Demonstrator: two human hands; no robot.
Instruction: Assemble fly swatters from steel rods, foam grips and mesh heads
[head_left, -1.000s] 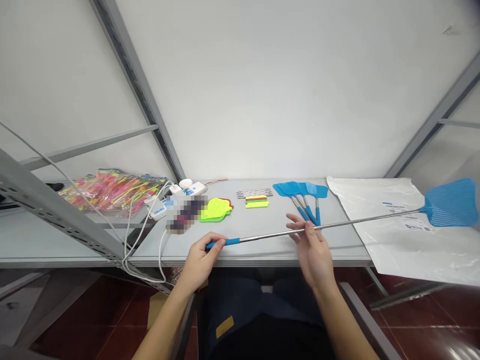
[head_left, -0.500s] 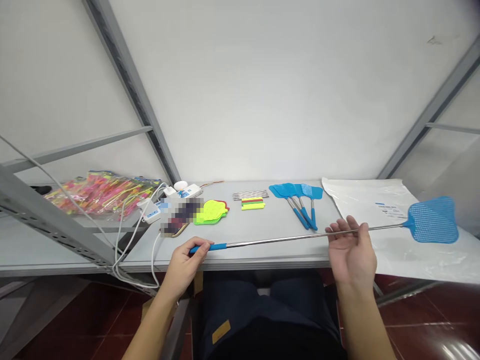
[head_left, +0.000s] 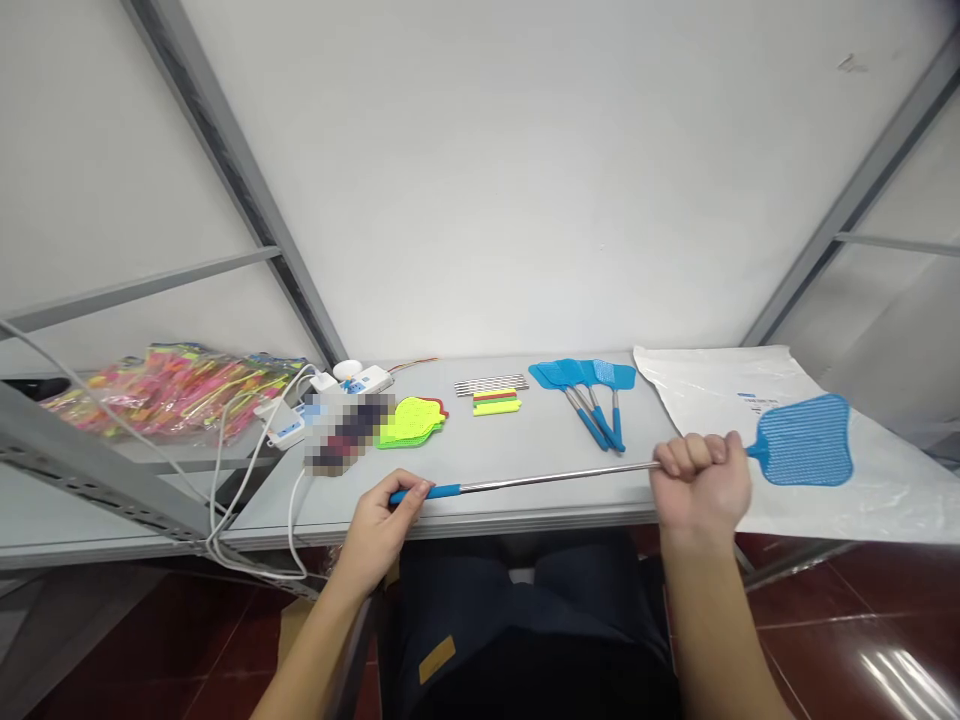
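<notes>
A blue fly swatter [head_left: 806,442] with a long metal rod stretches sideways above the front edge of the table. My left hand [head_left: 386,518] is closed on its blue handle at the left end. Wrapped round the rod just short of the blue head is my right hand [head_left: 699,490], its fingers curled into a fist. Behind the rod lie several blue fly swatters [head_left: 592,400] with short rods, their heads overlapping in a fan. Yellow-green swatter heads [head_left: 411,422], with a red one beneath, are piled to the left. Between these piles are coloured handles [head_left: 496,402] and thin metal rods [head_left: 491,384].
A white plastic bag [head_left: 720,400] covers the table's right side. White power strips [head_left: 296,422] with cables sit left, beside a blurred-out object [head_left: 351,432]. Bagged colourful items [head_left: 187,390] lie beyond the grey metal post [head_left: 240,190]. A wall stands behind.
My right hand has gone from open under the rod to closed round it. The swatter's head has come left, nearer that hand, and less rod shows. The view has shifted slightly.
</notes>
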